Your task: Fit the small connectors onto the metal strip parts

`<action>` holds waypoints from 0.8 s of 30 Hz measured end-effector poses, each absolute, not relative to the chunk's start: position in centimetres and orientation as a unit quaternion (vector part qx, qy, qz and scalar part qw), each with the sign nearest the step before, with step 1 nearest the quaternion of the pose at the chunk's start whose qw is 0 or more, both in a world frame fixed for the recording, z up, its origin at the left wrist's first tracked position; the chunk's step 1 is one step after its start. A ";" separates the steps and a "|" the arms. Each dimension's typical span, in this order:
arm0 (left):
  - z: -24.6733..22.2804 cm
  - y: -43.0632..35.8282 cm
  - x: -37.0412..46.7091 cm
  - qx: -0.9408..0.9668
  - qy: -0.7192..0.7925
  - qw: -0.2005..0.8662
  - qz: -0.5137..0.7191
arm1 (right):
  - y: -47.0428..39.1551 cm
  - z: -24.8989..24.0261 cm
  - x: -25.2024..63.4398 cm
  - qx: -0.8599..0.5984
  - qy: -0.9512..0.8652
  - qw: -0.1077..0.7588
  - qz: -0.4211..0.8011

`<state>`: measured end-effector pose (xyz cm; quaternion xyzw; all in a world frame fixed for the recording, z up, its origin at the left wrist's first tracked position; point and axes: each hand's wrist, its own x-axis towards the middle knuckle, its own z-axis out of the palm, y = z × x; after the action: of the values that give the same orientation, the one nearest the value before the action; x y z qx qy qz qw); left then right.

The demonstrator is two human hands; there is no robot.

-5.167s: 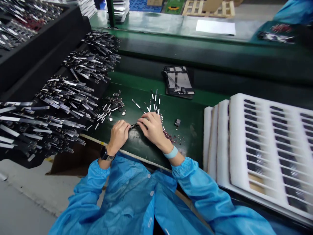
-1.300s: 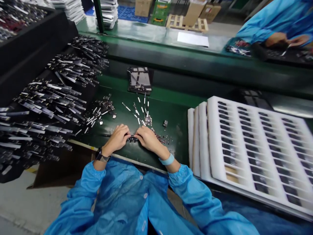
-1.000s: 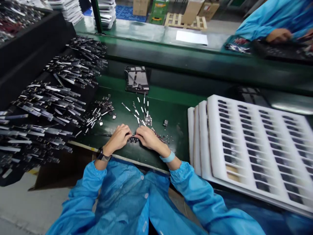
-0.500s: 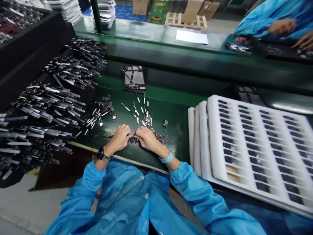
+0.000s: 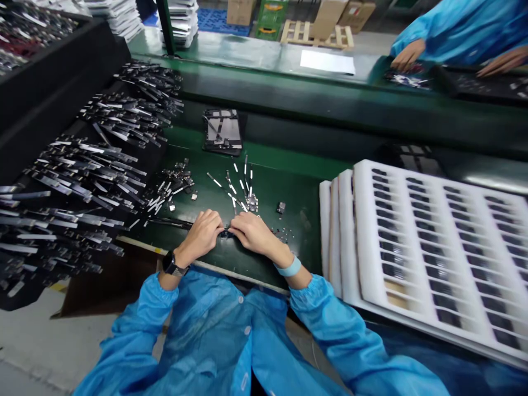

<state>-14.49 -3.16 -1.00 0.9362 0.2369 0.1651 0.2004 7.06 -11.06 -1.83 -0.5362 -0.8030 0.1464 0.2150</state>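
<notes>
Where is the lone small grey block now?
Just right of centre in the head view, the block lies between the right hand and the stacked white foam trays.

Your left hand [image 5: 205, 234] and right hand [image 5: 251, 231] are side by side near the front edge of the bench [image 5: 239, 261], a part [image 5: 225, 234] between their fingertips. At your left, heaps of strips [image 5: 91, 171] run in a row from near to far, with a bin [image 5: 61, 102] farther left. A loose pile of components [image 5: 178, 177] lies between those heaps and your hands. Just behind your right hand lies a spread of strips [image 5: 242, 184]; right of that sits a single component [image 5: 281, 207]. Farther back is a flat assembly [image 5: 223, 131]. Foam trays [image 5: 365, 231] stand one against another at your right. Beyond, paper [image 5: 327, 62] lies on the ledge [image 5: 256, 52], left of a co-worker's hands [image 5: 408, 54].
</notes>
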 end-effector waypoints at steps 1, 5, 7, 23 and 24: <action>-1.0 -3.2 -14.5 0.936 0.236 0.201 0.163 | -11.0 -1.6 7.1 -0.532 -0.807 0.204 0.152; -1.1 -3.3 -14.4 0.938 0.239 0.201 0.151 | -10.5 -0.9 7.4 -0.528 -0.812 0.170 0.181; -1.2 -3.3 -14.5 0.936 0.238 0.214 0.148 | -10.4 -0.8 7.4 -0.524 -0.813 0.161 0.197; -2.2 -2.9 -14.4 0.927 0.249 0.248 0.129 | -11.4 -3.9 6.6 -0.525 -0.815 0.218 0.112; -2.2 -2.9 -14.4 0.929 0.248 0.244 0.129 | -11.4 -4.0 6.5 -0.524 -0.816 0.217 0.108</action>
<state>-14.40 -2.94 -2.25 0.9285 0.2483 0.1287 0.2441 6.51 -11.39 -3.96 -0.5245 -0.8162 0.1077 0.2172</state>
